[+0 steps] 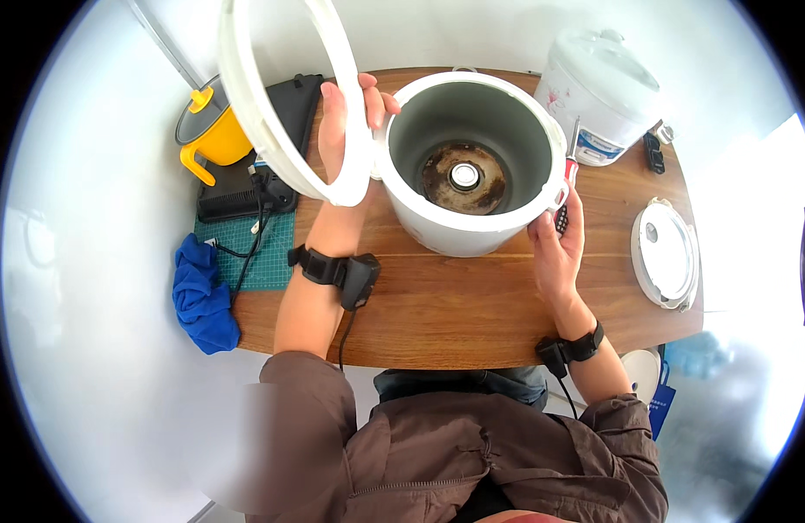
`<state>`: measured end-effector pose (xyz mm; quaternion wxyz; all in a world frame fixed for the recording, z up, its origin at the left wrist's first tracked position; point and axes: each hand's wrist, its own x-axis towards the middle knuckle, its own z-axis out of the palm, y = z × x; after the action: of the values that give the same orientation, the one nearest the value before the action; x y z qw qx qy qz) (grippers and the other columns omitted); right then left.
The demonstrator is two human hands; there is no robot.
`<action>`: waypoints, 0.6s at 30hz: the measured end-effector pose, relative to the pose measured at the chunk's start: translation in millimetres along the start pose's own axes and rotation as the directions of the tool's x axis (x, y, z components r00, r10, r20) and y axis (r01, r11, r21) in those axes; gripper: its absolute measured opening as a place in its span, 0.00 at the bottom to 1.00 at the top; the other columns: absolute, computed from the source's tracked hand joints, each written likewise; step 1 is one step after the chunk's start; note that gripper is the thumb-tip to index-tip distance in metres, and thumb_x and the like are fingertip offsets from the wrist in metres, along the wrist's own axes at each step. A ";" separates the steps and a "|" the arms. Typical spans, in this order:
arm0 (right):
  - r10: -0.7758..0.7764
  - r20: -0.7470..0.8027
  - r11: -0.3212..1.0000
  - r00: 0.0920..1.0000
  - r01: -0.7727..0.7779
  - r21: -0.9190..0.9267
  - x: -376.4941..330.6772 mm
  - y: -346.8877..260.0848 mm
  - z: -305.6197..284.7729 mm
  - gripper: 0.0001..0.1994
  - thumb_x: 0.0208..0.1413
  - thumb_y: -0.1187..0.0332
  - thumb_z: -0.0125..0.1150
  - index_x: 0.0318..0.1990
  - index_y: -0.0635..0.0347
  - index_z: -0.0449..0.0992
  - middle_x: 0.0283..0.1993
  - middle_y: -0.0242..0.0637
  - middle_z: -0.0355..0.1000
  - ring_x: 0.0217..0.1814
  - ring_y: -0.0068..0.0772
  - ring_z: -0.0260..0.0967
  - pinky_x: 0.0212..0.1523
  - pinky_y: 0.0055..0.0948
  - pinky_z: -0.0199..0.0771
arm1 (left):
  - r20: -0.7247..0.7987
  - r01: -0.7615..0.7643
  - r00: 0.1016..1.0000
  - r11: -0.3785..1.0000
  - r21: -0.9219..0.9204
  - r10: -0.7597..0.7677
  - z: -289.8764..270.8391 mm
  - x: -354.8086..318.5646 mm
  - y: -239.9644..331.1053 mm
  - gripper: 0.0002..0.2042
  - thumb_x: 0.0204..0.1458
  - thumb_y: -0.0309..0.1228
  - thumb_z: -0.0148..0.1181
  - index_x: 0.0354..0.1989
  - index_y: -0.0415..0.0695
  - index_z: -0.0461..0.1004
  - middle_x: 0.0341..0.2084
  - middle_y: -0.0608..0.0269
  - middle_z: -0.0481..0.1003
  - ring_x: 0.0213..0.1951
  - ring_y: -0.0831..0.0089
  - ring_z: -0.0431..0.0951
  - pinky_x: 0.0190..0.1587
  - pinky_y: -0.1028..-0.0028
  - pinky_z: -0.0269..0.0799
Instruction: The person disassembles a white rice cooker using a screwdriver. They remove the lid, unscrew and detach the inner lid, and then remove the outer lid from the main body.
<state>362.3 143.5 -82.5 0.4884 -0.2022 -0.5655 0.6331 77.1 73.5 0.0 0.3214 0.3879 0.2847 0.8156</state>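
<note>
A white rice cooker body (pixel 437 237) stands upright on the wooden table, with no inner pot in it. Its grey inside shows a brown-stained heating plate (pixel 439 185) with a round silver centre. My left hand (pixel 334 131) is closed around the cooker's white lid ring (pixel 246 100), which stands raised at the left beside the hinge. At the cooker's right rim, my right hand (pixel 555 253) holds a screwdriver (pixel 571 164) with a red handle, its metal shaft pointing up. Those fingers also touch the cooker's edge by the front latch; part of the handle is hidden.
A second white rice cooker (pixel 594 105) stands at the back right, near a small black object (pixel 653 153). A round white lid (pixel 673 261) lies at the right edge. On the left are a yellow mug (pixel 224 138), black case (pixel 228 202), green mat (pixel 276 261), cables and blue cloth (pixel 202 296).
</note>
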 end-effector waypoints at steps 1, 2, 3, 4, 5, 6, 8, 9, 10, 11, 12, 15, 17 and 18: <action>-0.003 -0.012 0.999 1.000 0.002 -0.042 4.2 0.9 4.9 0.26 0.71 0.69 0.55 0.74 0.57 0.59 0.52 0.27 0.69 0.41 0.15 0.63 0.40 0.20 0.67 | -0.022 -0.075 0.997 0.997 0.012 0.076 -1.0 -2.4 -2.6 0.24 0.73 0.52 0.37 0.48 0.44 0.73 0.22 0.68 0.64 0.39 0.71 0.72 0.48 0.66 0.74; 0.012 -0.065 0.998 0.998 -0.016 -0.062 14.6 1.0 12.4 0.23 0.72 0.67 0.53 0.72 0.59 0.62 0.50 0.26 0.70 0.41 0.13 0.63 0.37 0.19 0.67 | -0.043 -0.151 0.987 0.988 0.026 0.152 -6.4 -6.4 -6.7 0.25 0.73 0.53 0.37 0.48 0.44 0.73 0.22 0.68 0.64 0.39 0.71 0.72 0.47 0.67 0.72; 0.011 -0.036 0.998 0.999 -0.013 -0.063 27.9 3.5 13.6 0.22 0.73 0.67 0.52 0.71 0.59 0.63 0.50 0.26 0.70 0.41 0.13 0.63 0.37 0.18 0.67 | -0.058 -0.221 0.973 0.975 0.039 0.223 -6.6 -7.2 -9.9 0.25 0.73 0.53 0.37 0.48 0.43 0.73 0.22 0.69 0.65 0.38 0.71 0.71 0.46 0.67 0.71; 0.007 -0.016 0.997 1.000 -0.008 -0.071 42.1 6.2 9.7 0.22 0.73 0.67 0.51 0.71 0.60 0.63 0.49 0.26 0.70 0.40 0.14 0.64 0.37 0.18 0.67 | -0.150 -0.260 0.941 0.930 0.260 0.305 5.4 -11.6 -11.9 0.26 0.73 0.53 0.36 0.47 0.43 0.74 0.22 0.69 0.65 0.35 0.73 0.70 0.45 0.67 0.69; 0.003 0.004 0.997 1.000 -0.002 -0.080 55.9 9.3 5.8 0.21 0.74 0.67 0.50 0.71 0.60 0.63 0.49 0.26 0.70 0.40 0.14 0.64 0.37 0.18 0.68 | -0.164 -0.307 0.911 0.887 0.344 0.379 16.3 -13.9 -12.0 0.27 0.73 0.54 0.36 0.48 0.42 0.73 0.24 0.67 0.67 0.34 0.74 0.69 0.46 0.67 0.70; -0.004 0.006 0.988 1.000 0.005 -0.157 68.8 16.0 2.6 0.21 0.74 0.67 0.50 0.70 0.60 0.64 0.48 0.26 0.70 0.39 0.14 0.65 0.37 0.18 0.68 | -0.286 -0.276 0.890 0.919 0.282 0.355 22.9 -17.4 -14.7 0.27 0.73 0.55 0.37 0.49 0.42 0.73 0.26 0.66 0.69 0.34 0.74 0.70 0.47 0.67 0.70; -0.005 0.035 0.972 0.999 0.013 -0.234 85.9 16.9 4.5 0.20 0.73 0.69 0.51 0.69 0.61 0.66 0.45 0.29 0.71 0.38 0.15 0.65 0.36 0.19 0.68 | -0.384 -0.304 0.836 0.914 0.271 0.392 34.4 -18.4 -21.0 0.29 0.70 0.60 0.36 0.42 0.43 0.68 0.27 0.65 0.69 0.34 0.72 0.69 0.49 0.67 0.69; 0.016 0.049 0.965 0.999 -0.002 -0.263 87.5 16.4 6.5 0.20 0.72 0.69 0.52 0.69 0.61 0.67 0.45 0.29 0.71 0.37 0.16 0.66 0.36 0.19 0.69 | -0.342 -0.322 0.842 0.897 0.302 0.418 31.7 -20.4 -20.2 0.29 0.70 0.60 0.35 0.44 0.43 0.67 0.29 0.63 0.71 0.37 0.71 0.70 0.51 0.66 0.68; 0.037 0.061 0.956 0.997 -0.017 -0.293 89.0 15.6 6.3 0.21 0.70 0.70 0.53 0.68 0.61 0.67 0.45 0.30 0.72 0.37 0.16 0.66 0.35 0.20 0.69 | -0.340 -0.335 0.836 0.891 0.307 0.432 33.4 -21.5 -21.9 0.28 0.71 0.60 0.35 0.45 0.44 0.66 0.30 0.62 0.72 0.39 0.70 0.71 0.52 0.66 0.68; 0.057 0.071 0.946 0.996 -0.031 -0.323 90.5 14.6 4.5 0.21 0.69 0.71 0.54 0.68 0.61 0.68 0.45 0.30 0.72 0.36 0.16 0.66 0.35 0.20 0.69 | -0.336 -0.348 0.830 0.884 0.311 0.445 36.7 -22.5 -22.9 0.27 0.71 0.59 0.34 0.46 0.44 0.65 0.32 0.61 0.73 0.40 0.69 0.71 0.54 0.65 0.67; 0.081 0.075 0.936 0.994 -0.050 -0.348 87.2 14.1 -0.5 0.23 0.66 0.73 0.56 0.68 0.61 0.69 0.47 0.32 0.74 0.35 0.17 0.67 0.34 0.21 0.71 | -0.247 -0.378 0.856 0.875 0.301 0.455 34.2 -26.5 -23.4 0.26 0.70 0.59 0.39 0.48 0.45 0.66 0.35 0.59 0.74 0.46 0.66 0.73 0.57 0.62 0.66; 0.104 0.058 0.945 0.993 -0.080 -0.318 76.2 18.0 -6.6 0.23 0.65 0.73 0.56 0.68 0.60 0.69 0.49 0.34 0.75 0.33 0.18 0.68 0.34 0.21 0.72 | -0.157 -0.412 0.869 0.861 0.297 0.470 37.1 -27.5 -30.5 0.23 0.71 0.54 0.42 0.49 0.44 0.66 0.39 0.55 0.76 0.49 0.63 0.74 0.60 0.60 0.65; 0.107 0.095 0.935 0.990 -0.068 -0.348 74.7 18.6 -13.7 0.23 0.65 0.73 0.57 0.68 0.57 0.70 0.49 0.35 0.76 0.32 0.19 0.69 0.33 0.21 0.72 | -0.110 -0.419 0.876 0.853 0.309 0.470 34.8 -27.6 -32.2 0.21 0.71 0.52 0.46 0.48 0.43 0.66 0.38 0.54 0.77 0.48 0.61 0.76 0.60 0.59 0.67; 0.116 0.110 0.930 0.987 -0.069 -0.361 72.6 17.0 -15.8 0.23 0.65 0.73 0.57 0.68 0.56 0.70 0.49 0.35 0.76 0.32 0.18 0.69 0.33 0.21 0.71 | -0.079 -0.426 0.876 0.841 0.333 0.475 34.1 -28.1 -32.6 0.21 0.70 0.52 0.47 0.47 0.42 0.66 0.37 0.54 0.78 0.47 0.60 0.77 0.59 0.59 0.68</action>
<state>336.5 215.2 -80.9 0.3757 -0.2723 -0.6910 0.5543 128.7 80.5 -17.6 0.0323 0.4228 0.3324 0.8425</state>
